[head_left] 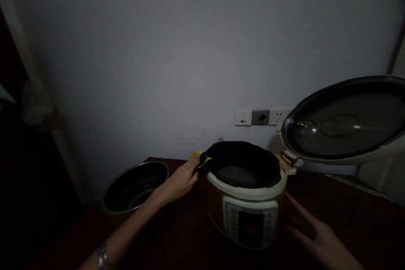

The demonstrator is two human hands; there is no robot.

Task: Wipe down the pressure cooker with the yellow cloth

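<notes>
An electric pressure cooker [218,202], white and brown with a button panel on its front, stands on the dark table. Its round lid [344,109] is swung up on the hinge at the right, so the dark inside shows. My left hand [185,179] is closed on a yellow and black cloth [206,161], which it presses at the left rim of the cooker. Low on the right, my right hand [319,234] has its fingers spread, the fingertips by the cooker's right side. Whether they touch it is hard to see in the dim light.
A dark metal inner pot [109,209] with a shiny rim sits left of the cooker, partly behind my left forearm. Wall sockets [243,117] are behind the cooker. The pale wall [190,50] rises at the table's back edge. A plastic bag [36,103] hangs far left.
</notes>
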